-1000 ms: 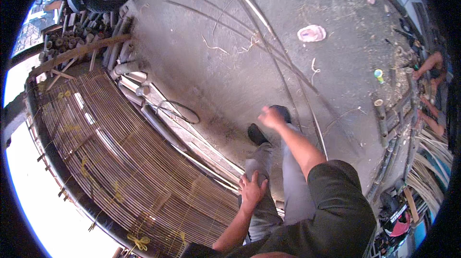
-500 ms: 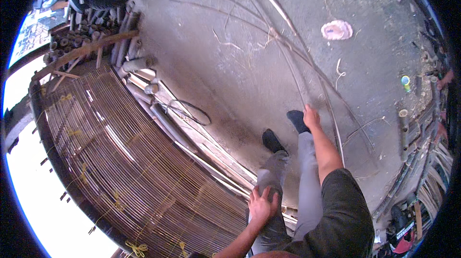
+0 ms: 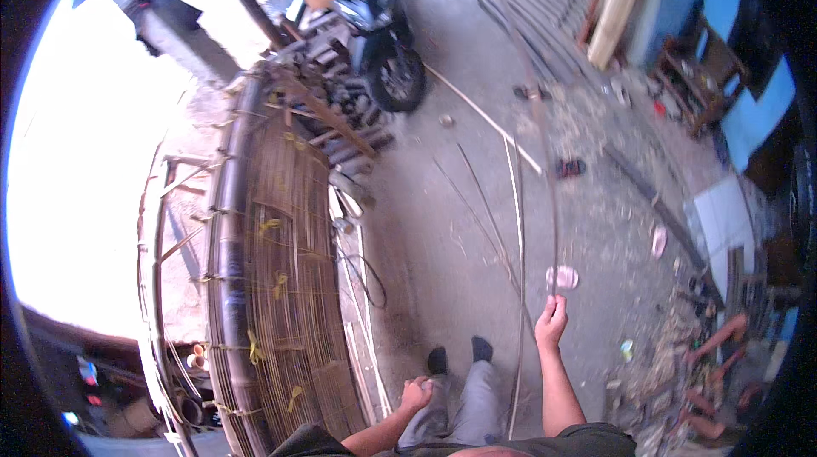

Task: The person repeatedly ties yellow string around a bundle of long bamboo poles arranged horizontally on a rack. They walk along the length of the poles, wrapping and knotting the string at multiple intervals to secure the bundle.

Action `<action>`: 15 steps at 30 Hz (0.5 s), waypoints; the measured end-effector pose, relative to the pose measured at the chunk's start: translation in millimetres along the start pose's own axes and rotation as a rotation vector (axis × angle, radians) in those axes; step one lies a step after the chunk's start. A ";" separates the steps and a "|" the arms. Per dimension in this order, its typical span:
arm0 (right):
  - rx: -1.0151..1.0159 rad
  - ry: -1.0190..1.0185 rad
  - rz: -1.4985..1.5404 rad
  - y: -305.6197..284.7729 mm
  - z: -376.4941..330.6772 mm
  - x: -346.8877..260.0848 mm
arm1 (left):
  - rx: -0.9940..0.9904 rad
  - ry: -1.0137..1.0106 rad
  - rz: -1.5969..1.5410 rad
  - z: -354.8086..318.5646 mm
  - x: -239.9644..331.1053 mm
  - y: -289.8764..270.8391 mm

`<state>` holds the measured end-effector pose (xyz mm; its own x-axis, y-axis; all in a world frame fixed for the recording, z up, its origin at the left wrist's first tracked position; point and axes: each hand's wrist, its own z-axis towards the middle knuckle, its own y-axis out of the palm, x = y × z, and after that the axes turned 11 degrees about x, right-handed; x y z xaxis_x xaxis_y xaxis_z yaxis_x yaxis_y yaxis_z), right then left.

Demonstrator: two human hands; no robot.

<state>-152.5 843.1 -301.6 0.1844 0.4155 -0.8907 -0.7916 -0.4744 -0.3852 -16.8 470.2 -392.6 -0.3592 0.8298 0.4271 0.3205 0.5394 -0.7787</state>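
Observation:
My right hand (image 3: 551, 321) is closed round the near end of a long, thin bamboo strip (image 3: 545, 168). The strip runs away from me across the floor, its far part blurred. My left hand (image 3: 416, 393) rests at my left knee, fingers a little bent, with nothing visible in it. More thin strips (image 3: 520, 236) lie lengthwise on the concrete beside the held one. Just beyond my right hand is a pink slipper-like piece (image 3: 563, 277) on the floor.
A slatted bamboo panel (image 3: 294, 287), tied with yellow cord, stands along my left. Ahead are a motorbike (image 3: 396, 74) and stacked bamboo pieces (image 3: 336, 87). A dark cable loop (image 3: 374, 282) lies near the panel. To the right, another person's bare limbs (image 3: 723, 338) show among scraps.
The view has swung up and leftward, bringing the motorbike and far floor into sight. My right hand has risen with a strip extending forward. My left hand stays at the knee.

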 end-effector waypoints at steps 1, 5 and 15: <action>0.044 -0.047 0.066 8.6 20.6 -39.3 | 0.057 0.067 -0.086 12.4 8.3 -11.5; -0.026 -0.276 0.327 81.4 55.3 -170.0 | 0.402 0.207 -0.319 24.6 79.1 -103.9; -1.074 0.509 1.096 134.4 -185.7 -472.6 | 0.876 -0.029 -0.598 -127.8 80.9 -317.9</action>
<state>-237.9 438.8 22.7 0.1714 -0.6542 -0.7367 0.0455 -0.7417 0.6692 -35.7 384.1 -51.7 -0.2740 0.4536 0.8480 -0.6548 0.5578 -0.5099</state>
